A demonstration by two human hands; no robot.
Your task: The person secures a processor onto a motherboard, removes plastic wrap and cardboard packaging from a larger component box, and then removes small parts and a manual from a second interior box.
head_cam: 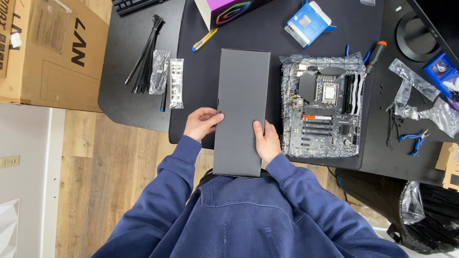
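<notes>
While I look down from the head view, I see both hands on a long grey box (241,112) in the middle of the frame, its near end overhanging the table (134,86) edge. My left hand (202,123) grips the box's left edge, fingers curled over it. My right hand (266,141) clasps the right edge, thumb lying on top. Just right of the box sits a motherboard (325,112) on its plastic wrap. Black cable ties (146,52) lie at upper left, blue pliers (415,140) at far right.
</notes>
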